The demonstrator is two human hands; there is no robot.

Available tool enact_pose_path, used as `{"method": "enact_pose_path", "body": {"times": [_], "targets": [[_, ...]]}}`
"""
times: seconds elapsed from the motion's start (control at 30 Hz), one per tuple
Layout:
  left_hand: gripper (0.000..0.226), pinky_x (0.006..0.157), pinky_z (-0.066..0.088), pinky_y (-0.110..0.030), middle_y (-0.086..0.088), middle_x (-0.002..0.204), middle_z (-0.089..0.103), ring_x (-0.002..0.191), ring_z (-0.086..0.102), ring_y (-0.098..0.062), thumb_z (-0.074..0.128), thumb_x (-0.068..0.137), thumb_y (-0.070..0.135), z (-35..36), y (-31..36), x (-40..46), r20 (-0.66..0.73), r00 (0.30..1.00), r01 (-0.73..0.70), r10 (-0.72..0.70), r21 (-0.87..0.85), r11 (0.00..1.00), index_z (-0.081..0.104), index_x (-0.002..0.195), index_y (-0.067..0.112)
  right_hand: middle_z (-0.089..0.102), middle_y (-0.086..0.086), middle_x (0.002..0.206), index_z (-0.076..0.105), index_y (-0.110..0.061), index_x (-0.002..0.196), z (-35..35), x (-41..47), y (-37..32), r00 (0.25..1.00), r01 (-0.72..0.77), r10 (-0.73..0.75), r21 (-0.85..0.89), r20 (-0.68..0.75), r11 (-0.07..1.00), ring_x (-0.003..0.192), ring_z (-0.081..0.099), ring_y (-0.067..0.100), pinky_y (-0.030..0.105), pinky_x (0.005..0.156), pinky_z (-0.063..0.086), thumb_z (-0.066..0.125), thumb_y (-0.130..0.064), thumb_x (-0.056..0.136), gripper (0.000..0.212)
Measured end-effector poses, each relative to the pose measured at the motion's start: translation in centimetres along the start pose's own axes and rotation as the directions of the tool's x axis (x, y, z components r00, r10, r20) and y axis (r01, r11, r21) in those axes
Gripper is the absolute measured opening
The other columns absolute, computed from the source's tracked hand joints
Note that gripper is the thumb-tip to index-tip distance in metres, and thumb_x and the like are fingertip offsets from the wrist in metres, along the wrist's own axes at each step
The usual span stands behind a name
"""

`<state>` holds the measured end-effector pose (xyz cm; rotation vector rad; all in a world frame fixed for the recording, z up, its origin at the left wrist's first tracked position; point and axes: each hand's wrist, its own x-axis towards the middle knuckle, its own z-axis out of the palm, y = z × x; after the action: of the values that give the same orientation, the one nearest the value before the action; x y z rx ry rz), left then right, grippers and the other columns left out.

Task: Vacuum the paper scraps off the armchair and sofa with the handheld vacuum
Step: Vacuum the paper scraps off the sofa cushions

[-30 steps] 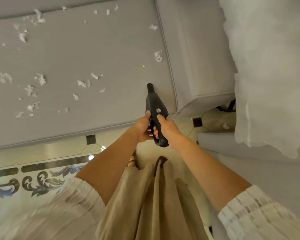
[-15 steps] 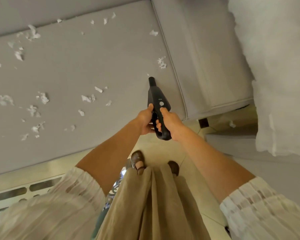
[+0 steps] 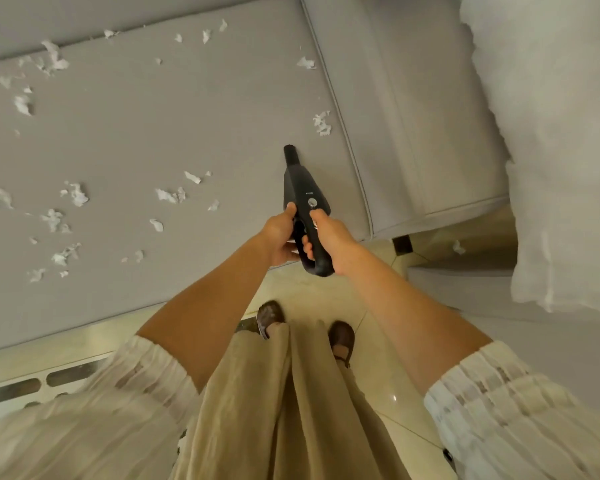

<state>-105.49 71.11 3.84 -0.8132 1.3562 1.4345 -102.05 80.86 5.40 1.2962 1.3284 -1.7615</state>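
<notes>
A black handheld vacuum (image 3: 300, 188) points away from me over the grey sofa seat (image 3: 153, 140). My right hand (image 3: 329, 237) grips its loop handle, thumb lying just below the round button. My left hand (image 3: 279, 239) holds the handle's left side. The nozzle tip hovers near the seat's right end. White paper scraps (image 3: 170, 195) lie scattered over the seat, with one crumpled scrap (image 3: 322, 123) just beyond the nozzle and another scrap (image 3: 305, 63) farther back by the armrest.
The sofa's grey armrest (image 3: 413, 116) runs along the right of the seat. A white sheer curtain (image 3: 551, 133) hangs at the far right. One scrap (image 3: 458, 247) lies on the tiled floor (image 3: 378, 393) beside a grey piece of furniture (image 3: 465, 289). My shoes (image 3: 269, 315) stand close to the sofa front.
I have stepped closer to the sofa, so the seat fills more of the view and my shoes show. The vacuum stays in both hands, its nozzle nearer the crumpled scrap.
</notes>
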Motion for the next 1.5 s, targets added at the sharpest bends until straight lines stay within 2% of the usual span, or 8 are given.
{"method": "enact_pose_path", "body": {"times": [0.1,0.17,0.43,0.6,0.87,1.13,1.33,1.5], "targets": [[0.045,0.086,0.052,-0.047,-0.011,0.072,0.057,0.063,0.055,-0.025,0.031,0.105,0.043,0.9,-2.5,-0.9,0.022,1.0,0.02,-0.021,0.036,0.999,0.056,0.089,0.01,0.055,0.009,0.063,0.06,-0.002,0.092,-1.7,-1.3,2.5,1.0,-0.027,0.028,0.019,-0.013,0.999,0.043,0.049,0.014,0.022,0.044,0.044,0.046,-0.035,0.098,0.036],[0.047,0.088,0.05,-0.046,-0.01,0.06,0.056,0.06,0.055,-0.025,0.03,0.106,0.043,1.7,-4.1,-1.5,0.039,0.999,0.035,-0.037,0.063,0.997,0.055,0.087,0.008,0.055,0.009,0.062,0.06,-0.003,0.089,-3.0,-2.0,4.4,0.999,-0.043,0.043,0.005,-0.031,0.999,0.045,0.048,0.016,0.024,0.046,0.045,0.045,-0.037,0.099,0.039],[0.048,0.084,0.051,-0.044,-0.01,0.055,0.055,0.057,0.054,-0.025,0.03,0.105,0.045,2.8,-7.2,-2.4,0.06,0.996,0.066,-0.07,0.067,0.996,0.057,0.093,0.007,0.057,0.006,0.06,0.062,-0.004,0.088,-4.8,-2.9,7.3,0.996,-0.01,0.001,-0.092,-0.091,0.996,0.047,0.051,0.016,0.025,0.048,0.048,0.042,-0.044,0.101,0.047],[0.042,0.057,0.048,-0.034,-0.008,0.056,0.052,0.05,0.049,-0.021,0.028,0.106,0.042,1.8,-4.9,-0.8,0.018,1.0,0.012,-0.013,0.077,0.997,0.053,0.102,0.008,0.057,0.005,0.059,0.061,-0.006,0.084,-2.9,-0.9,5.5,0.994,0.029,-0.036,-0.066,-0.107,0.997,0.047,0.051,0.016,0.026,0.05,0.049,0.045,-0.049,0.099,0.048],[0.045,0.044,0.042,-0.028,-0.008,0.064,0.048,0.047,0.043,-0.017,0.027,0.106,0.041,0.7,-0.4,1.2,-0.007,0.999,-0.042,0.043,0.101,0.994,0.054,0.091,0.009,0.056,0.007,0.059,0.061,0.001,0.106,0.0,2.2,1.6,0.989,0.074,-0.078,-0.038,-0.129,0.997,0.044,0.051,0.016,0.023,0.045,0.049,0.047,-0.044,0.099,0.048],[0.047,0.05,0.044,-0.031,-0.007,0.055,0.05,0.046,0.046,-0.018,0.026,0.106,0.043,0.9,-2.1,0.5,0.06,0.998,0.007,-0.014,0.116,0.993,0.055,0.104,0.005,0.059,0.008,0.063,0.063,0.001,0.106,-1.0,0.4,3.1,0.987,0.037,-0.047,-0.067,-0.154,0.997,0.049,0.054,0.017,0.026,0.049,0.051,0.047,-0.045,0.098,0.05],[0.049,0.057,0.045,-0.032,-0.009,0.067,0.054,0.057,0.051,-0.019,0.026,0.106,0.042,1.4,-5.3,-0.4,0.108,0.993,0.036,-0.048,0.109,0.993,0.05,0.127,0.005,0.057,0.008,0.063,0.063,0.001,0.101,-2.3,-1.6,6.2,0.978,0.053,-0.062,-0.051,-0.199,0.997,0.048,0.052,0.017,0.024,0.047,0.049,0.045,-0.042,0.1,0.047],[0.047,0.056,0.045,-0.031,-0.009,0.065,0.054,0.052,0.051,-0.018,0.025,0.106,0.042,1.8,-5.1,0.2,0.107,0.993,0.028,-0.039,0.095,0.995,0.052,0.122,0.007,0.058,0.008,0.061,0.064,0.0,0.095,-2.5,-0.8,6.0,0.969,0.07,-0.085,-0.071,-0.231,0.995,0.046,0.051,0.017,0.025,0.046,0.047,0.045,-0.042,0.099,0.046]]}}
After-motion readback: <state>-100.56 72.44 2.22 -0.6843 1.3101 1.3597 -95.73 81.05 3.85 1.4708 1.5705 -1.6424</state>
